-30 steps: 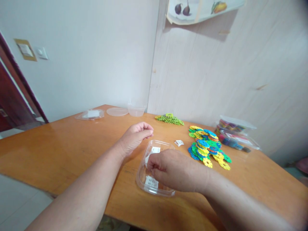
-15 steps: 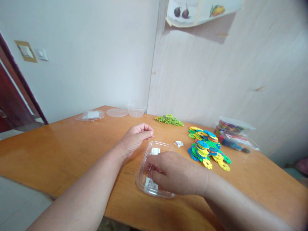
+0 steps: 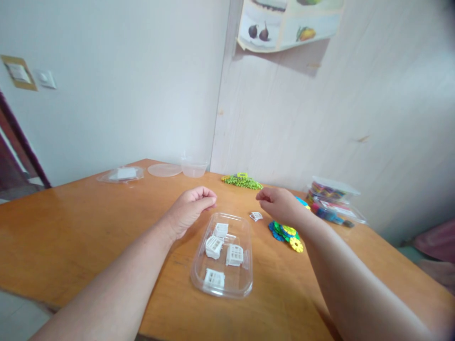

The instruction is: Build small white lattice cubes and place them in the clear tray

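Note:
On the table a clear plastic tray (image 3: 245,279) holds several stacks of small white lattice pieces (image 3: 235,255). My left hand (image 3: 192,208) hovers by the tray's far left corner, thumb and fingers pinched together. Whatever it may hold is hidden. Beyond the tray's far right corner, my right hand (image 3: 280,203) is raised with its fingers curled together, and I cannot make out anything in them. Just below its fingertips lie a few loose white lattice pieces (image 3: 256,216). My right hand and forearm partly cover a pile of coloured notched discs (image 3: 296,244).
A bunch of green pieces (image 3: 243,181) lies near the wall. At the back left are a clear bowl (image 3: 194,168), a round lid (image 3: 164,170) and a clear lid with a white label (image 3: 121,174). Stacked plastic boxes (image 3: 336,201) stand at the right.
My right hand has left the tray and moved up and right to near the loose white pieces, uncovering the stacks. My left hand keeps its pinch. The view has shifted slightly.

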`<act>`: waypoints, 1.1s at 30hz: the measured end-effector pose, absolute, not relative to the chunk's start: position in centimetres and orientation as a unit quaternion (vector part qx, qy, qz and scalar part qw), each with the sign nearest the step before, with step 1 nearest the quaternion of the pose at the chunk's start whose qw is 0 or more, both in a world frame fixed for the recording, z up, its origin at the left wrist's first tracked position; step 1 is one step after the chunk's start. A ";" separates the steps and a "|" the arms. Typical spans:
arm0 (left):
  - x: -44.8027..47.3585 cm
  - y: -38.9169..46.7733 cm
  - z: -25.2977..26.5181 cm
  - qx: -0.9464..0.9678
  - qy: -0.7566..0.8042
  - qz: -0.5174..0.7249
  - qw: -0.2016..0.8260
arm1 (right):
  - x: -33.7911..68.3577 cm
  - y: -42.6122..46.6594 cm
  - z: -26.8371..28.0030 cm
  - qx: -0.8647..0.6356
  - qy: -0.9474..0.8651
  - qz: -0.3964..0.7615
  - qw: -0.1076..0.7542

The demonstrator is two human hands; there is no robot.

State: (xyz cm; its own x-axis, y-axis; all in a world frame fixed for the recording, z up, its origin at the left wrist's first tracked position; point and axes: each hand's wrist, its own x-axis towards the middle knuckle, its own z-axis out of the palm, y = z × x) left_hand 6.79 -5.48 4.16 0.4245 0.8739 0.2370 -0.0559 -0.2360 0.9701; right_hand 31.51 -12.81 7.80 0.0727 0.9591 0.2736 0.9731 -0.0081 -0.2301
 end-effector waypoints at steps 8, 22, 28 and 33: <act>6.9 -5.4 4.0 0.658 0.318 0.429 0.532 | 33.1 -11.0 3.4 -0.698 -0.715 -0.032 0.017; 6.9 -5.2 3.9 0.665 0.322 0.421 0.526 | 33.9 -9.9 1.8 -0.717 -0.695 -0.033 0.022; 6.8 -5.1 3.8 0.669 0.320 0.417 0.525 | 33.8 -10.0 2.2 -0.713 -0.699 -0.028 0.032; 6.9 -5.1 3.8 0.669 0.320 0.415 0.527 | 33.9 -10.2 2.5 -0.711 -0.702 -0.028 0.042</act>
State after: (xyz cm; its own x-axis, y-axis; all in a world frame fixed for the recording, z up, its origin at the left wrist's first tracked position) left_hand 6.86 -5.08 3.79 0.4505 0.8657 0.2182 -0.0104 -0.2393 0.9709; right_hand 33.88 -10.19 2.51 0.0139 0.9950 0.0993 0.9997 -0.0119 -0.0203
